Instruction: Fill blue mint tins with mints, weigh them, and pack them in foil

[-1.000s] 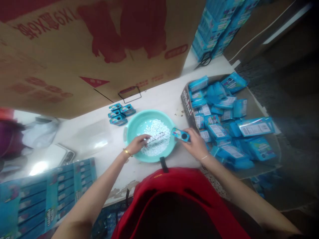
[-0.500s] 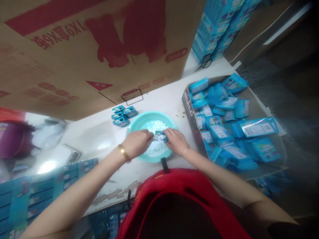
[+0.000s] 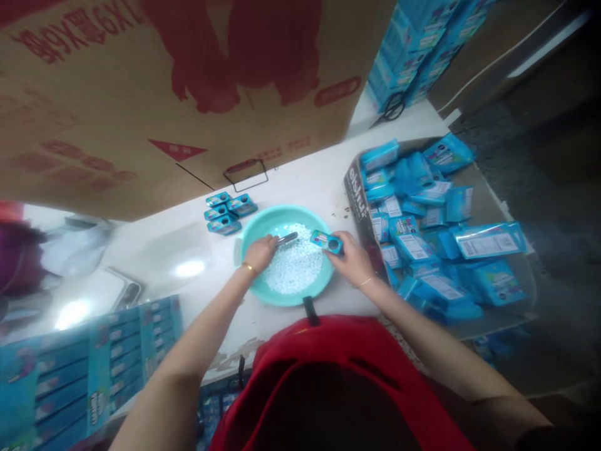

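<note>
A turquoise basin [image 3: 252, 279] holds many small white pieces [image 3: 291, 269]. Over its left side, my left hand [image 3: 261, 254] is closed on a slim silver-and-dark tool [image 3: 287, 238], whose exact kind I cannot make out. My right hand [image 3: 351, 258], at the basin's right rim, grips a small blue box [image 3: 327, 242] with a dark round spot near one end. The box is tilted above the white pieces, apart from the tool. Behind the basin's left rim stands a group of similar small blue boxes [image 3: 224, 224].
On the right, an open carton [image 3: 357, 199] is filled with blue packs [image 3: 422, 250]. A large cardboard box [image 3: 188, 144] rises behind the basin. Scissors [image 3: 392, 109] lie by stacked blue packages [image 3: 399, 59]. Blue packaging trays [image 3: 94, 369] and a phone [image 3: 123, 291] are at left.
My hands have moved apart, the left leftward with the tool, the right rightward with the small blue box. Earlier they met over the basin, with white pieces between them.
</note>
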`<act>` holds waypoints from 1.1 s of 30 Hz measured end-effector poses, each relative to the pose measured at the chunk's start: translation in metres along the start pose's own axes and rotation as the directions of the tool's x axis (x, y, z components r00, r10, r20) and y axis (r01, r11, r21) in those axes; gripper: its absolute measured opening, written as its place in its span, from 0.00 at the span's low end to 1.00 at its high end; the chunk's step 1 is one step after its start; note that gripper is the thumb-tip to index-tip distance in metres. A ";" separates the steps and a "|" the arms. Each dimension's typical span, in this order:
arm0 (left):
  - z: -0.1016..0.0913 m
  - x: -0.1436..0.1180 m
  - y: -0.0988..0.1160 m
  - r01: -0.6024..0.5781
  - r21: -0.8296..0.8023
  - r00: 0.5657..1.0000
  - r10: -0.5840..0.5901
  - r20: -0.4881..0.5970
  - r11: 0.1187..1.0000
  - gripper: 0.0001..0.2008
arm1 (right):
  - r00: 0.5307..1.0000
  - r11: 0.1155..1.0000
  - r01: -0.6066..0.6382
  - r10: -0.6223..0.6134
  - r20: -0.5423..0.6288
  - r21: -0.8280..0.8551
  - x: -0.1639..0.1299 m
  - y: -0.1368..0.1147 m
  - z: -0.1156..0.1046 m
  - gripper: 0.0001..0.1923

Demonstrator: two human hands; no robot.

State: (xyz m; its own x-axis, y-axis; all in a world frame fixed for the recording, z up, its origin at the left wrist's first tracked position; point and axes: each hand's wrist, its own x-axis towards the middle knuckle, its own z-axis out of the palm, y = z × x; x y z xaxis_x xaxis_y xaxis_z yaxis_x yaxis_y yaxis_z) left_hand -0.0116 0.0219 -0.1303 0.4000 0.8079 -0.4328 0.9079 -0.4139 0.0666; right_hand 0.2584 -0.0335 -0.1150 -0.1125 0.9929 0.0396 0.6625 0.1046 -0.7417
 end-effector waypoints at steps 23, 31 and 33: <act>-0.010 -0.059 0.007 -0.166 -0.794 0.955 0.295 0.018 0.585 0.18 | 0.997 0.992 0.041 -0.032 -0.075 0.123 -0.005 0.004 0.004 0.16; -0.120 -0.070 0.030 -0.232 -0.380 0.964 0.265 0.037 0.895 0.14 | 0.972 0.971 0.233 -0.232 0.026 -0.061 -0.003 -0.011 0.027 0.18; -0.133 -0.069 0.042 -0.243 -0.259 0.960 0.271 0.078 0.935 0.13 | 0.974 0.971 0.227 -0.225 0.030 -0.073 -0.004 -0.013 0.031 0.19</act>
State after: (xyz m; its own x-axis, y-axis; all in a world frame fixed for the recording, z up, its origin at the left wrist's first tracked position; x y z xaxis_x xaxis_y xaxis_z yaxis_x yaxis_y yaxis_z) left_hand 0.0157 0.0050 0.0219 0.6197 0.6307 -0.4671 0.7842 -0.4740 0.4004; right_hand 0.2271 -0.0408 -0.1263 -0.2810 0.9417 0.1851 0.6719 0.3308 -0.6626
